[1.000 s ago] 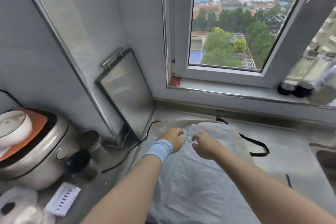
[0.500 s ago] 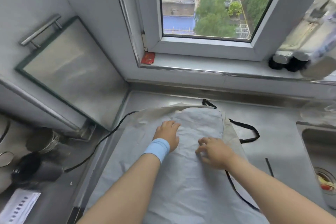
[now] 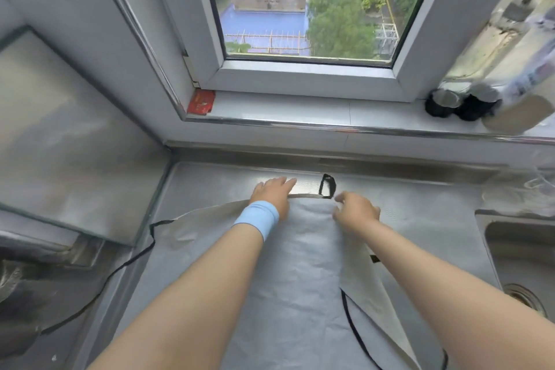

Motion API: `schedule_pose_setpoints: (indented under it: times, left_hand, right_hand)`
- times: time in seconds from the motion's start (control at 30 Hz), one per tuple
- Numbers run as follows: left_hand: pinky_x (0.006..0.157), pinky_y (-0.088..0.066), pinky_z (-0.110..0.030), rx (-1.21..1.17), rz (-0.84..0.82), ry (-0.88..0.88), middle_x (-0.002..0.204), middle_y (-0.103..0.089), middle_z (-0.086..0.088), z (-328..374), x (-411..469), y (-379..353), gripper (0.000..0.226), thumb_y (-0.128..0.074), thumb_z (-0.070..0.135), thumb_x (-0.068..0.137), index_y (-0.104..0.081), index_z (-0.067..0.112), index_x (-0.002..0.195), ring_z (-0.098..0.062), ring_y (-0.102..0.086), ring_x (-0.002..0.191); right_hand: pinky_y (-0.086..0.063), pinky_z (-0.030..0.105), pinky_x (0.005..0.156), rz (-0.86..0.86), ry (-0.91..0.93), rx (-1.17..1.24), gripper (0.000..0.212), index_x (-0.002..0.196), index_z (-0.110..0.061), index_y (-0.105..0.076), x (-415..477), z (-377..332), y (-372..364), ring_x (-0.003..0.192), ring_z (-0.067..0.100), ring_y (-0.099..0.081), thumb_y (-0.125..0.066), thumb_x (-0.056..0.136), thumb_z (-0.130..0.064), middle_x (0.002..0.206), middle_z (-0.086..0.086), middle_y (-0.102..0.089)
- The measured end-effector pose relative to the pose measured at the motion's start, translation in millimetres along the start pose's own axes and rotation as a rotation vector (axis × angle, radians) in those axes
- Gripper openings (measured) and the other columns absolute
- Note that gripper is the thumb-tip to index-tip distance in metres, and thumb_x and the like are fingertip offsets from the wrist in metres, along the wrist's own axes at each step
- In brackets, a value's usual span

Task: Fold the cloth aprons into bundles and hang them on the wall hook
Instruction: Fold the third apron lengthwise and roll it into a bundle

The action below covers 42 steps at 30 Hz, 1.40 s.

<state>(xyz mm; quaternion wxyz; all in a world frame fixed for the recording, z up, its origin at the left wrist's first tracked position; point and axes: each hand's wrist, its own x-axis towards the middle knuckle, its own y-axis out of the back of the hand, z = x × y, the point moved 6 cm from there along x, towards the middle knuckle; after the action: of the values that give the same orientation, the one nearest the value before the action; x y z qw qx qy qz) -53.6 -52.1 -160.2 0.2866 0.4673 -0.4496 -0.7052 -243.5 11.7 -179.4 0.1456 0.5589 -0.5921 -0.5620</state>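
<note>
Grey crinkled cloth apron (image 3: pixel 300 264) is lying lengthwise, bib toward white-framed window (image 3: pixel 300 9), hem cropped; we're pressing left hand (image 3: pixel 271 192) flat, right hand (image 3: pixel 357 210) curled, grip unclear

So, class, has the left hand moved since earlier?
Yes. The left hand slid toward the windowsill, its fingers now beyond the apron onto bare counter.

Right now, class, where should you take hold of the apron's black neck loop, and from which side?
Pinch the black neck loop at its far end, from above on the window side: it lies open on bare counter, beyond the apron.
</note>
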Motion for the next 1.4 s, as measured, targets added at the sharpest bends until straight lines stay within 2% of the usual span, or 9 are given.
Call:
schedule_pose_setpoints:
  times: [0.17, 0.3, 0.53, 0.7, 0.8, 0.87, 1.0, 1.23, 1.4]
  left_hand:
    - [0.103, -0.034, -0.035, 0.009, 0.075, 0.018, 0.135, -0.055, -0.002, -1.2, 3.5, 6.5, 0.056, -0.047, 0.012, 0.092, -0.036, 0.030, 0.144, -0.027, -0.049, 0.124]
    - [0.083, -0.047, -0.028, -0.368, 0.131, 0.124, 0.107, -0.070, 0.003, -21.9, -7.2, 28.0, 0.022, -0.055, 0.022, 0.091, -0.070, 0.028, 0.106, -0.023, -0.062, 0.104]
    - [0.064, -0.046, -0.014, -0.758, -0.050, 0.137, 0.078, -0.065, 0.017, -46.7, -60.0, 73.1, 0.028, -0.077, 0.027, 0.077, -0.071, 0.033, 0.104, -0.001, -0.058, 0.067]
    - [0.069, -0.053, -0.029, -0.890, 0.118, 0.212, 0.086, -0.070, 0.000, -79.3, -92.1, 93.0, 0.004, -0.073, 0.026, 0.083, -0.074, 0.023, 0.086, -0.015, -0.056, 0.071]
    - [0.075, -0.055, -0.035, -0.953, 0.372, 0.232, 0.086, -0.063, 0.003, -93.1, -111.9, 119.3, 0.009, -0.057, 0.018, 0.094, -0.064, 0.020, 0.087, -0.018, -0.057, 0.081]
    - [0.075, -0.046, -0.028, -0.930, 0.461, 0.221, 0.092, -0.062, 0.000, -94.1, -125.6, 135.3, 0.014, -0.048, 0.012, 0.096, -0.060, 0.018, 0.091, -0.020, -0.055, 0.086]
    - [0.078, -0.038, -0.024, -0.822, 0.538, 0.207, 0.094, -0.062, -0.002, -93.9, -146.6, 162.6, 0.017, -0.044, 0.008, 0.093, -0.059, 0.017, 0.091, -0.020, -0.054, 0.088]
    - [0.081, -0.043, -0.030, -0.720, 0.650, 0.388, 0.101, -0.064, -0.002, -122.8, -161.3, 186.8, 0.018, -0.043, 0.013, 0.092, -0.056, 0.025, 0.089, -0.027, -0.057, 0.094]
    - [0.083, -0.050, -0.032, -0.959, 0.856, 0.477, 0.093, -0.066, -0.004, -130.0, -172.3, 202.8, 0.025, -0.044, 0.003, 0.082, -0.060, 0.023, 0.082, -0.031, -0.060, 0.093]
  right_hand:
    - [-0.041, 0.018, 0.058, 0.015, 0.228, 0.596, 0.028, 0.077, -0.026, -0.066, -4.4, -33.5, 18.9, 0.067, 0.008, -0.055, -0.056, 0.086, -0.002, 0.077, -0.015, -0.065]
    - [-0.040, 0.027, 0.061, 0.013, 0.216, 0.753, 0.028, 0.078, -0.027, -0.059, -1.7, -41.6, 32.2, 0.069, 0.015, -0.051, -0.055, 0.084, 0.001, 0.077, -0.006, -0.060]
    - [-0.042, 0.029, 0.067, -0.147, 0.284, 0.657, 0.052, 0.092, -0.029, -0.073, -30.0, -69.7, 48.0, 0.076, 0.019, -0.056, -0.038, 0.082, 0.008, 0.103, 0.006, -0.071]
    - [-0.031, 0.020, 0.046, -0.220, 0.244, 0.501, 0.042, 0.073, -0.016, -0.070, -56.1, -72.7, 58.6, 0.054, 0.016, -0.044, -0.039, 0.080, 0.012, 0.061, 0.000, -0.057]
    - [-0.028, 0.027, 0.052, -0.301, 0.131, 0.532, 0.011, 0.064, -0.018, -0.053, -70.8, -71.4, 58.6, 0.052, 0.018, -0.038, -0.055, 0.074, -0.016, 0.065, 0.004, -0.047]
    - [-0.032, 0.027, 0.054, -0.372, 0.143, 0.499, 0.027, 0.063, -0.018, -0.051, -81.0, -78.2, 57.4, 0.054, 0.020, -0.043, -0.069, 0.074, -0.035, 0.064, 0.004, -0.049]
    - [-0.040, 0.026, 0.055, -0.417, 0.253, 0.469, 0.027, 0.073, -0.016, -0.058, -97.9, -100.3, 64.7, 0.058, 0.018, -0.050, -0.085, 0.074, -0.021, 0.072, 0.003, -0.055]
    - [-0.051, 0.025, 0.092, 0.160, 0.419, 0.717, 0.031, 0.109, -0.013, -0.075, -92.6, -121.2, 134.6, 0.094, 0.009, -0.069, -0.080, 0.079, -0.012, 0.099, -0.004, -0.074]
    - [-0.053, 0.019, 0.066, 0.097, 0.371, 0.735, 0.021, 0.088, -0.018, -0.077, -98.3, -124.1, 147.1, 0.070, 0.006, -0.067, -0.067, 0.084, 0.000, 0.077, -0.006, -0.073]
